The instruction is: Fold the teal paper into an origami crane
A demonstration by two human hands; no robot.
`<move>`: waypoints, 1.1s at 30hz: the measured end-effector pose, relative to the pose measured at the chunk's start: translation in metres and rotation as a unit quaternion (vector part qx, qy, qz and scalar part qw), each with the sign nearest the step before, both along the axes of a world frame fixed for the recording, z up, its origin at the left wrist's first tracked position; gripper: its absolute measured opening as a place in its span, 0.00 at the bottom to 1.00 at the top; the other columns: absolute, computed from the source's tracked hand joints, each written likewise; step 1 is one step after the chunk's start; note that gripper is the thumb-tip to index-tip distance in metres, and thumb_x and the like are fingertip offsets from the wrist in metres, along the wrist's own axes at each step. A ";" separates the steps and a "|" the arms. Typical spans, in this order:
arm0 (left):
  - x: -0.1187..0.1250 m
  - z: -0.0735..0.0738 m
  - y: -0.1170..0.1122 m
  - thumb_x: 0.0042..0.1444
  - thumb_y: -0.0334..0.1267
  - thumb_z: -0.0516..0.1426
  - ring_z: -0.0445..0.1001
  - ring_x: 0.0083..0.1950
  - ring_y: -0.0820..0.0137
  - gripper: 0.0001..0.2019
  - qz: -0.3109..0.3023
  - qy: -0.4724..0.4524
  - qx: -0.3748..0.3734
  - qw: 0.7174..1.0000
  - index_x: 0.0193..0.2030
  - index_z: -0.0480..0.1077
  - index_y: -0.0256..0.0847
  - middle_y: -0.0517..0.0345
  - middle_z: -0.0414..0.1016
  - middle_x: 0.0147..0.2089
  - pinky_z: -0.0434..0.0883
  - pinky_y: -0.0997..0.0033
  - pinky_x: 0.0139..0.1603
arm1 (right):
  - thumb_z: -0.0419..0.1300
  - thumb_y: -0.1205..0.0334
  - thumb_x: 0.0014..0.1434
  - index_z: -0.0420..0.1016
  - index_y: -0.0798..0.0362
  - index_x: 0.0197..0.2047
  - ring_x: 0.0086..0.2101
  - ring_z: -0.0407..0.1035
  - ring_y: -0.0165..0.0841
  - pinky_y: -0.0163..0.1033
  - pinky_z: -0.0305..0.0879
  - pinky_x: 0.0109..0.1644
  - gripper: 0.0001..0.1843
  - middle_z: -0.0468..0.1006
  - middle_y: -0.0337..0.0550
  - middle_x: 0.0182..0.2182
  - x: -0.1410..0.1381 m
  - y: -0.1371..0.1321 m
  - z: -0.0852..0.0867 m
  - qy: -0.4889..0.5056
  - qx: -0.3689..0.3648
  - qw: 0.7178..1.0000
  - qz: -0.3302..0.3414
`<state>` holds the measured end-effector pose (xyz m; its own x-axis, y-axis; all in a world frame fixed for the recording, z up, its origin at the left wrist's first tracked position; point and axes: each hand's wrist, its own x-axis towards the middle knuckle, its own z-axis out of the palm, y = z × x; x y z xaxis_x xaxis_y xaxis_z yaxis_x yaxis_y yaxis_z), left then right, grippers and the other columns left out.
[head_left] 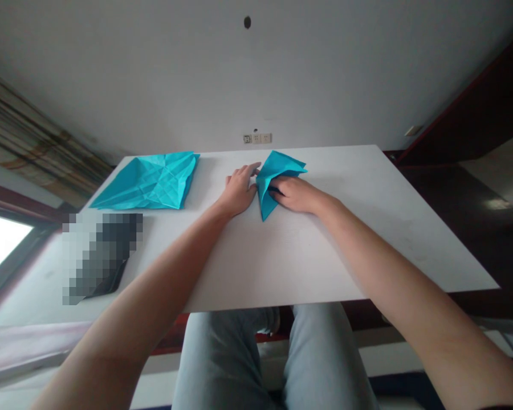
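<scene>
- Paper [274, 164], folded, sits near the table's [410, 239] far edge, right of middle.
- Left hand [238, 189]: just beside it, thumb and fingers apart.
- Right hand [293, 193]: inside the fold; cannot tell whether fingers clamp.
- Gentle pressure should keep creases crisp.

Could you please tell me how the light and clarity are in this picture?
In the head view, the window is washed out and the floor shows a glare spot; in the head view, blocky pixels mask much of a dark object; also in the head view, the folded blue paper shows no strong motion blur.
</scene>
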<state>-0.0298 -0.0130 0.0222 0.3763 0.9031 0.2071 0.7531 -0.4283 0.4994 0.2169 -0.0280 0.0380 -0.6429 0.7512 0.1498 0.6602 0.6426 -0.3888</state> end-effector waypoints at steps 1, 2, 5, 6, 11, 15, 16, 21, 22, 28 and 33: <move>0.000 0.001 0.000 0.73 0.33 0.56 0.77 0.85 0.43 0.40 0.002 -0.001 -0.001 1.000 0.91 0.69 0.47 0.40 0.82 0.82 0.73 0.35 0.85 | 0.63 0.69 0.82 0.91 0.50 0.72 0.74 0.83 0.55 0.60 0.76 0.82 0.23 0.89 0.57 0.76 0.003 0.002 0.000 0.006 0.005 1.000 0.001; 0.001 0.002 -0.001 0.73 0.33 0.56 0.77 0.84 0.43 0.39 0.002 -0.002 -0.002 1.000 0.91 0.69 0.47 0.40 0.82 0.82 0.73 0.35 0.84 | 0.64 0.67 0.82 0.91 0.50 0.70 0.72 0.84 0.56 0.60 0.77 0.80 0.21 0.90 0.58 0.74 0.006 0.005 0.000 0.006 0.011 1.000 -0.008; 0.003 0.006 -0.004 0.73 0.33 0.56 0.77 0.84 0.43 0.37 0.002 0.000 -0.008 1.000 0.88 0.74 0.46 0.39 0.82 0.81 0.73 0.34 0.84 | 0.67 0.64 0.81 0.92 0.54 0.66 0.66 0.87 0.59 0.60 0.81 0.73 0.17 0.91 0.65 0.70 0.015 0.011 -0.001 -0.008 0.032 0.997 -0.070; 0.004 0.008 -0.006 0.73 0.34 0.57 0.77 0.84 0.43 0.36 0.001 0.003 -0.010 1.000 0.87 0.75 0.45 0.38 0.82 0.81 0.72 0.34 0.85 | 0.67 0.63 0.80 0.92 0.55 0.65 0.64 0.87 0.60 0.60 0.81 0.71 0.17 0.91 0.66 0.69 0.017 0.013 -0.002 -0.009 0.038 0.996 -0.086; 0.007 0.013 -0.010 0.73 0.36 0.58 0.76 0.87 0.42 0.36 -0.002 0.025 -0.021 0.999 0.87 0.75 0.42 0.37 0.82 0.84 0.68 0.34 0.89 | 0.67 0.64 0.77 0.91 0.53 0.59 0.61 0.86 0.55 0.56 0.80 0.70 0.13 0.92 0.61 0.64 0.026 0.024 -0.016 0.040 0.036 0.996 -0.073; 0.008 0.013 -0.010 0.74 0.38 0.58 0.76 0.88 0.42 0.33 -0.003 0.035 -0.023 0.999 0.85 0.76 0.43 0.40 0.84 0.83 0.68 0.36 0.89 | 0.70 0.62 0.71 0.89 0.51 0.52 0.55 0.84 0.51 0.53 0.80 0.64 0.08 0.91 0.58 0.60 0.032 0.030 -0.020 0.088 0.041 0.990 -0.104; 0.008 0.013 -0.011 0.74 0.38 0.59 0.76 0.87 0.42 0.32 -0.003 0.034 -0.023 0.999 0.84 0.77 0.43 0.40 0.84 0.83 0.68 0.36 0.89 | 0.71 0.62 0.70 0.88 0.51 0.51 0.53 0.83 0.51 0.52 0.80 0.61 0.08 0.91 0.58 0.58 0.033 0.030 -0.019 0.092 0.042 0.987 -0.125; 0.009 0.012 -0.012 0.76 0.44 0.63 0.78 0.85 0.42 0.27 -0.011 0.018 -0.013 1.000 0.78 0.80 0.45 0.42 0.86 0.81 0.69 0.38 0.87 | 0.70 0.61 0.65 0.89 0.50 0.51 0.47 0.81 0.50 0.49 0.78 0.53 0.12 0.88 0.55 0.52 0.036 0.028 -0.019 0.078 0.033 0.975 -0.205; 0.009 0.012 -0.011 0.75 0.45 0.64 0.79 0.84 0.41 0.27 -0.014 0.013 -0.010 1.000 0.77 0.81 0.45 0.42 0.87 0.80 0.70 0.38 0.87 | 0.71 0.60 0.65 0.89 0.50 0.52 0.47 0.81 0.50 0.50 0.79 0.54 0.13 0.88 0.55 0.53 0.036 0.028 -0.020 0.075 0.035 0.975 -0.207; 0.006 0.007 -0.004 0.71 0.54 0.72 0.87 0.71 0.38 0.23 -0.012 -0.035 -0.013 0.999 0.66 0.87 0.44 0.41 0.94 0.67 0.76 0.39 0.77 | 0.75 0.50 0.63 0.87 0.47 0.45 0.49 0.81 0.53 0.55 0.83 0.57 0.12 0.86 0.54 0.49 0.036 0.037 -0.023 0.137 0.008 0.977 -0.161; 0.004 0.001 0.000 0.78 0.65 0.64 0.87 0.52 0.52 0.25 -0.031 -0.162 -0.034 0.986 0.54 0.88 0.44 0.49 0.94 0.51 0.78 0.56 0.57 | 0.75 0.31 0.67 0.73 0.42 0.30 0.42 0.77 0.50 0.59 0.83 0.53 0.29 0.81 0.46 0.31 0.033 0.045 -0.021 0.249 -0.067 0.955 -0.148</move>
